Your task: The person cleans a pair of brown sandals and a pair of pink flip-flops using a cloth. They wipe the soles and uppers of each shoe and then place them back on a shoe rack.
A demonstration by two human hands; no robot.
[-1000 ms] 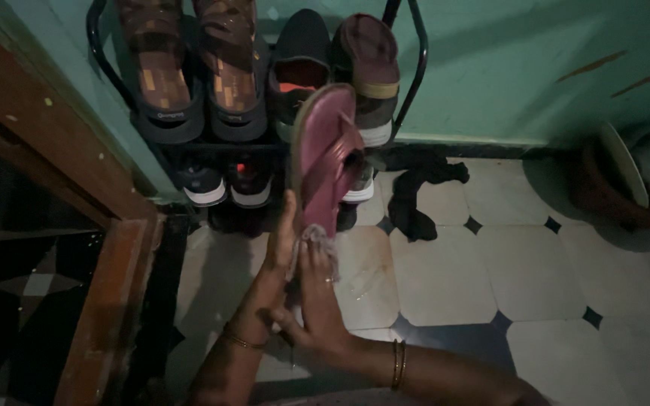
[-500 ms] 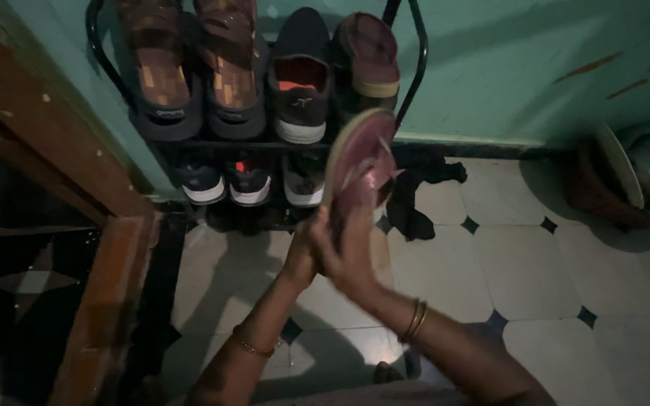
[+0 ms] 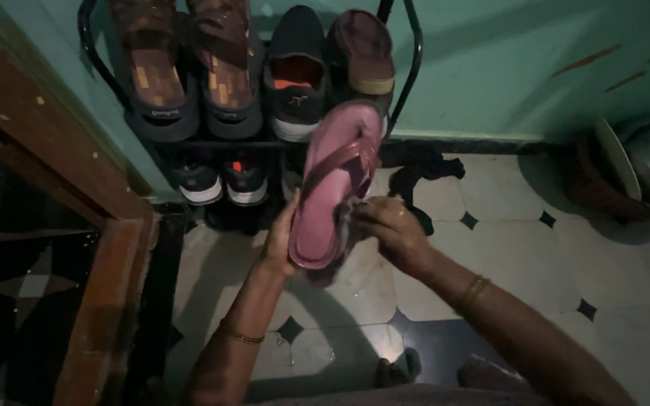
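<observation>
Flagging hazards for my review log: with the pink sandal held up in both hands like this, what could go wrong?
The left hand only cups the pink sandal at its heel edge, so it might slip onto the tiled floor as the right hand presses a small cloth against it. The toe sits close to the shoe rack and could knock it.

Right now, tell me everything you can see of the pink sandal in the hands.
The pink sandal is a flat slip-on with a darker toe strap, apparently rubber or plastic. It is held off the tiled floor, sole side away, toe pointing up toward the shoe rack. The left hand grips its heel edge; the right hand presses a small dark cloth against its right side. Whether it is wet or dirty cannot be told in the dim light.
</observation>
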